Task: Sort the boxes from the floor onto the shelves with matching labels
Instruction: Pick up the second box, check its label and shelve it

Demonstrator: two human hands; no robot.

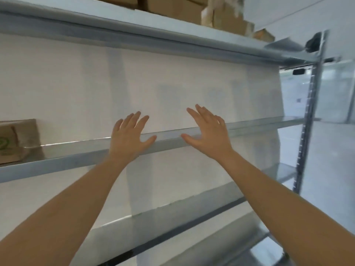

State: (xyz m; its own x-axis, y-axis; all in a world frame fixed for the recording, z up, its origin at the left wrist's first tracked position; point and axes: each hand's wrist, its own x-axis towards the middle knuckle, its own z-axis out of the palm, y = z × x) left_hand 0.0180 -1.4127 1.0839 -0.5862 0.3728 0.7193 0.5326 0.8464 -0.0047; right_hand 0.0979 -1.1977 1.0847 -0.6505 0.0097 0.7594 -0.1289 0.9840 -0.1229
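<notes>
At far left one brown box [16,140] already sits on the middle shelf [76,152]. My left hand [128,134] and right hand [208,132] hover before that shelf, fingers spread, holding nothing. More boxes [172,5] fill the top shelf [134,29]. The floor boxes are out of view, so I can't tell how many remain.

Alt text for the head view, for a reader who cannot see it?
Both hands, left and right, are open and empty in front of a metal shelf. One cardboard box sits at its left end; more boxes are on the shelf above.
</notes>
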